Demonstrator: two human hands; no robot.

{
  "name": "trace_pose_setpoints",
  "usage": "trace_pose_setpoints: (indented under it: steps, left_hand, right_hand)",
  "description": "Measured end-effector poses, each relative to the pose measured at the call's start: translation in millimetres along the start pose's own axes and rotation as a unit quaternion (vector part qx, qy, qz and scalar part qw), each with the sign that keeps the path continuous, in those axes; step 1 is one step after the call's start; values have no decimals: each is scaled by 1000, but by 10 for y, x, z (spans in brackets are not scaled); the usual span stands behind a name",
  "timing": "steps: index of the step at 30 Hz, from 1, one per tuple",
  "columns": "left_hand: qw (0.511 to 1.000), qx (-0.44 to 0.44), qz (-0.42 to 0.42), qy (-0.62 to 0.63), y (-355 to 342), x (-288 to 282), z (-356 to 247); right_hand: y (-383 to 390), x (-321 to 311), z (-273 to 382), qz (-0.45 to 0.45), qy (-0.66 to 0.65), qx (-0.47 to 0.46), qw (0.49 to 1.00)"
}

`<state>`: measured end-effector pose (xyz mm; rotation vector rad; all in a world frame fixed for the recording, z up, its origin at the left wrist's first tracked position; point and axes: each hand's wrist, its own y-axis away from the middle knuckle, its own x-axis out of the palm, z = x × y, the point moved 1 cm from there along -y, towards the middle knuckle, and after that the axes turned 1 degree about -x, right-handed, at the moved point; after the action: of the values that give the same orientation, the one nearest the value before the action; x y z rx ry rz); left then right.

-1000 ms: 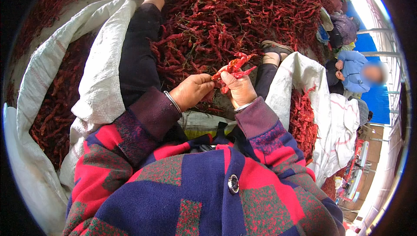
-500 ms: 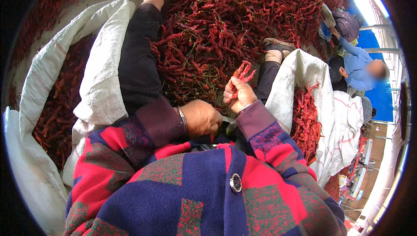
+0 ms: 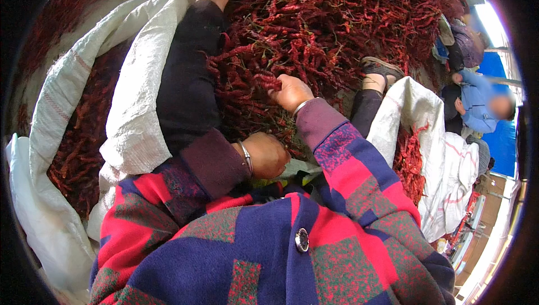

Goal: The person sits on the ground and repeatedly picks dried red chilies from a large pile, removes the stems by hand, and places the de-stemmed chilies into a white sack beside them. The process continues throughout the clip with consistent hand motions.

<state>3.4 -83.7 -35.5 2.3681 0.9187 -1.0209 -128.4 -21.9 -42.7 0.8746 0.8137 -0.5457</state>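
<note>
My right hand [image 3: 289,93] reaches into the pile of dried red chili peppers [image 3: 331,19] between my legs, its fingers closed round some peppers [image 3: 266,80] at the pile's near part. My left hand [image 3: 264,156] is low near my lap, back upward, fingers curled downward; what they hold, if anything, is hidden. An open white woven sack [image 3: 137,108] with peppers inside [image 3: 78,153] stands at my left. A second white sack [image 3: 455,181] at my right holds brighter red peppers [image 3: 409,164].
My sandalled feet [image 3: 382,69] flank the pile. A person in blue [image 3: 477,103] sits at the right, near another person in purple [image 3: 466,47] and a blue sheet [image 3: 508,142]. More peppers [image 3: 73,2] lie on the floor at upper left.
My hands, together on a bunch of peppers a second ago, are apart. My left hand dropped toward my lap; my right moved left and forward into the pile. The view has shifted slightly.
</note>
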Motion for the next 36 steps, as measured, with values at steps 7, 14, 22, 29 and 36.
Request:
trace_pose_setpoints:
  steps: [7, 14, 22, 29, 36]
  left_hand:
    - [999, -28, 25, -5, -24, -134, -39]
    - [979, -80, -119, 144, -65, -229, 23]
    - [801, -71, -480, 350, 41, -381, 101]
    - [873, -109, -374, 291, 68, -344, 151]
    - [747, -94, -223, 620, 109, -453, 22]
  right_hand:
    - [-38, 139, -354, -32, -266, -10, 963]
    - [609, -374, -415, 17, -575, 83, 814]
    - [1099, -503, -332, 88, -624, 48, 775]
    - [1243, -575, -84, 109, -683, -5, 723]
    - [1082, -469, -263, 21, -821, 15, 570]
